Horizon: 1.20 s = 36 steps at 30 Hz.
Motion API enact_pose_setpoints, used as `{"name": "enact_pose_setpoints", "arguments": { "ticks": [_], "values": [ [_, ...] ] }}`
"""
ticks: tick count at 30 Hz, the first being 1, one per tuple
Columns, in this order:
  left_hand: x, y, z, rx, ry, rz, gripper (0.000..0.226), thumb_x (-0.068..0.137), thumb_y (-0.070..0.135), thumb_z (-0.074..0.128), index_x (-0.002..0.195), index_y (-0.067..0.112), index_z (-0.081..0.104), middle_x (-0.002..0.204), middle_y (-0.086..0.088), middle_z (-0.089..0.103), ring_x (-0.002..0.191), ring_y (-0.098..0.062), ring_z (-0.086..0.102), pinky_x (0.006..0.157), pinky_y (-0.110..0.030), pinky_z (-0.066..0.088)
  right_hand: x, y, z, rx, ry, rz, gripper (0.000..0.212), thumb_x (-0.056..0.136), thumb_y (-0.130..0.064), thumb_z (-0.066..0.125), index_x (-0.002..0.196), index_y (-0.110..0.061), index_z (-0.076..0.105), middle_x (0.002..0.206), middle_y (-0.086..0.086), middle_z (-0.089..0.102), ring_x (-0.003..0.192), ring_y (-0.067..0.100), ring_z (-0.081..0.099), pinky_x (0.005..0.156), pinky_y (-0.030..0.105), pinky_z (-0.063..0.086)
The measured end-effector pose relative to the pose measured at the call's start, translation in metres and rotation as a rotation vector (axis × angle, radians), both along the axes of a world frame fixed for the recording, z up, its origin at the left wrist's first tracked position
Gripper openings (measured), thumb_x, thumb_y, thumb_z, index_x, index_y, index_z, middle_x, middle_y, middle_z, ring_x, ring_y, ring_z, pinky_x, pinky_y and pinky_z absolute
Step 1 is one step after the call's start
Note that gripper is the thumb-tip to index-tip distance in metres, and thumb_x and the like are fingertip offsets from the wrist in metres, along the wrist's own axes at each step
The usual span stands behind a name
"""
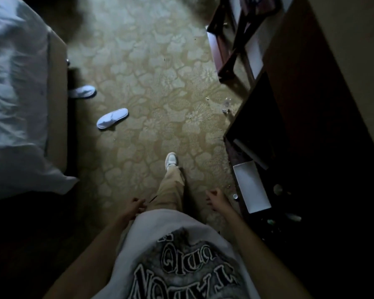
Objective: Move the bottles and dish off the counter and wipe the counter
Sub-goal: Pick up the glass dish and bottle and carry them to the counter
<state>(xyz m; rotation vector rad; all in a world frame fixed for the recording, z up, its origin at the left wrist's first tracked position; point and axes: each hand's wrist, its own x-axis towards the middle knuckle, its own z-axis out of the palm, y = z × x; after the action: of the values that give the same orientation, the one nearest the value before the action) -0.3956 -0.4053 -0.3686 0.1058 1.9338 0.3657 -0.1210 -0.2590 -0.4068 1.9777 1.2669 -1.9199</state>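
A dark counter (294, 147) runs along the right side of the dim room. On it lies a white rectangular dish (251, 186). Small bottles (293, 217) lie just below the dish in shadow, and a round cap or lid (277, 188) sits beside it. My right hand (214, 197) hangs at my side left of the dish, fingers curled, holding nothing. My left hand (135, 206) rests by my thigh, fingers loosely curled and empty. Neither hand touches the counter.
Patterned beige carpet (151, 83) fills the middle. A bed with white linen (15, 100) is at the left, with two white slippers (111, 118) beside it. A clear plastic bottle (226, 105) stands on the floor by the counter. A dark chair frame (231, 50) is at the upper right.
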Motion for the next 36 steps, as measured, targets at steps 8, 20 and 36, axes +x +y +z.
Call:
{"name": "enact_pose_setpoints", "arguments": {
  "ticks": [8,20,36],
  "values": [
    [-0.109,0.111,-0.031,-0.039,-0.107,0.057,0.018,0.097,0.02,0.054,0.105,0.004,0.058,0.097,-0.011,0.059,0.075,-0.016,0.058,0.063,-0.027,0.053,-0.083,0.141,0.013,0.04,-0.09,0.037,0.009,0.097,-0.026,0.054,0.097,-0.018,0.055,0.09,0.006,0.063,0.071,0.014,0.059,0.056,0.023,0.043],
    [-0.332,0.427,0.023,0.289,0.03,-0.006,0.029,0.099,0.026,0.049,0.112,0.002,0.058,0.102,-0.013,0.067,0.084,-0.022,0.062,0.069,-0.028,0.046,-0.187,0.348,0.001,-0.034,-0.247,-0.135,0.025,0.099,-0.009,0.05,0.118,0.007,0.053,0.077,0.015,0.056,0.063,0.022,0.052,0.056,0.03,0.04],
    [-0.502,0.599,-0.007,0.017,-0.064,0.446,0.026,0.099,0.024,0.048,0.113,0.005,0.06,0.105,-0.016,0.067,0.078,-0.02,0.063,0.059,-0.026,0.044,-0.573,0.784,0.053,0.166,0.005,0.295,0.02,0.099,-0.029,0.05,0.109,-0.013,0.057,0.098,0.003,0.065,0.089,0.02,0.064,0.073,0.032,0.049]
  ]
}}
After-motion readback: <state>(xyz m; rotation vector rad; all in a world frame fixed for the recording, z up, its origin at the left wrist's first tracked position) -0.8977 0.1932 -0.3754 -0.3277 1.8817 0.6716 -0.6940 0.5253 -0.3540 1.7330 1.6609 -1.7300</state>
